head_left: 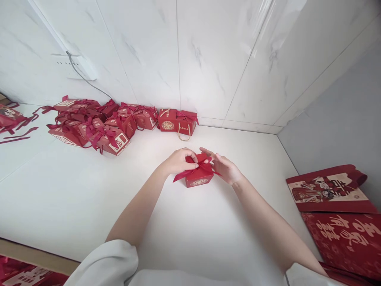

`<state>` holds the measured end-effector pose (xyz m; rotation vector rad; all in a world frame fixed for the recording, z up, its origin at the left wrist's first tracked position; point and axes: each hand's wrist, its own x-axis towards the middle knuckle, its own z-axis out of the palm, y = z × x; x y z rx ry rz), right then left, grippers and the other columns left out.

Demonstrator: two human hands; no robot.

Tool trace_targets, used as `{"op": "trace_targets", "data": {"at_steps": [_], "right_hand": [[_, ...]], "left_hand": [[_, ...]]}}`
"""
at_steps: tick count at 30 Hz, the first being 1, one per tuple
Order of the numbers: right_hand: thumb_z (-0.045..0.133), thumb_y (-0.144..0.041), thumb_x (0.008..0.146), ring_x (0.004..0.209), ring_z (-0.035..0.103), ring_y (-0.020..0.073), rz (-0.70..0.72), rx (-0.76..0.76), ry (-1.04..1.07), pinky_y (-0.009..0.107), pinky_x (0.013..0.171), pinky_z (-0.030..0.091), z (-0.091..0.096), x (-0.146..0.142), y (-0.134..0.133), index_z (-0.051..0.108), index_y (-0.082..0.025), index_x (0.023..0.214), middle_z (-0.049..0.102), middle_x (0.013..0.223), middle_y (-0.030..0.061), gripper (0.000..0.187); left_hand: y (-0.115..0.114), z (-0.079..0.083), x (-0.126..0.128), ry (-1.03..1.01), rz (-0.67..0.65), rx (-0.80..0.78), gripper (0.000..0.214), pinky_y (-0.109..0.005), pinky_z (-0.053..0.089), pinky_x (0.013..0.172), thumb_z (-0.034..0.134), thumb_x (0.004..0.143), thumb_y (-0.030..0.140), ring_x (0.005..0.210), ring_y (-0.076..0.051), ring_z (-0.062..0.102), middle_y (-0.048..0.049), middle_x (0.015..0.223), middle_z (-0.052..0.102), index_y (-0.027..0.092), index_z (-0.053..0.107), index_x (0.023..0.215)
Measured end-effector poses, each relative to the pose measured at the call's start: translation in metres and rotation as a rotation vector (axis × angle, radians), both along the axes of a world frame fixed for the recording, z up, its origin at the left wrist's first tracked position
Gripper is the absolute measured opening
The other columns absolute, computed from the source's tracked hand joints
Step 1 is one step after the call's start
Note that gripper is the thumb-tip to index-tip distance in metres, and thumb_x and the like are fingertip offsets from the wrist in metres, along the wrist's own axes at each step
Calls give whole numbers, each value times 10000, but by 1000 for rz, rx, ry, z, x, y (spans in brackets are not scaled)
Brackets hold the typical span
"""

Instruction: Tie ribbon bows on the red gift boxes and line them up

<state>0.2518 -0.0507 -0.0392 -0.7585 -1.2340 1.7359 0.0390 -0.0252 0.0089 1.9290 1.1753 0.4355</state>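
my left hand point(178, 160) is closed in a pinch on the ribbon point(204, 163), and my right hand point(226, 167) grips the other side of it at the fingertips, with the forefinger stretched out over the knot. the ribbon sits on top of a small red box point(199, 182), which stands on the white table point(89, 190) at mid-table, straight ahead of me; one tail hangs down past its left corner. i judge this to be the tying of the bow, with the loops not yet shaped. the next move calls for even tension from both hands, so the box stays put. farther back, against the wall, lies a pile of boxes point(98, 127) with bows, and red paper bags point(330, 190) lie at the right.
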Motion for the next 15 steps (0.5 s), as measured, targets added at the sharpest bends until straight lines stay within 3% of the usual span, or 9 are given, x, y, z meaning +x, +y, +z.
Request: {"op": "trace_targets", "data": {"at_steps": [3, 10, 15], "right_hand": [[489, -513, 886, 1372, 326, 266, -36, -31, 4, 421, 1119, 266, -3, 1, 0, 722, -247, 744, 492, 1407, -19, 381], [706, -416, 764, 1373, 325, 277, -26, 11, 16, 405, 1054, 359, 5, -5, 4, 737, -263, 844, 404, 1473, -5, 175], [697, -352, 790, 1360, 351, 279, 0, 25, 15, 416, 1033, 383, 4, -3, 5, 732, -251, 808, 396, 1477, 11, 109]], "left_hand": [[0, 0, 2, 19, 2, 22, 152, -306, 500, 801, 640, 699, 307, 935, -198, 605, -28, 1074, 612, 209, 660, 813], [2, -1, 1, -40, -4, 21, 170, -320, 488, 827, 636, 713, 317, 934, -199, 602, -28, 991, 631, 205, 648, 841], [4, -5, 0, -49, -12, 17, 166, -320, 488, 812, 645, 711, 330, 925, -203, 608, -31, 987, 632, 203, 662, 815]]}}
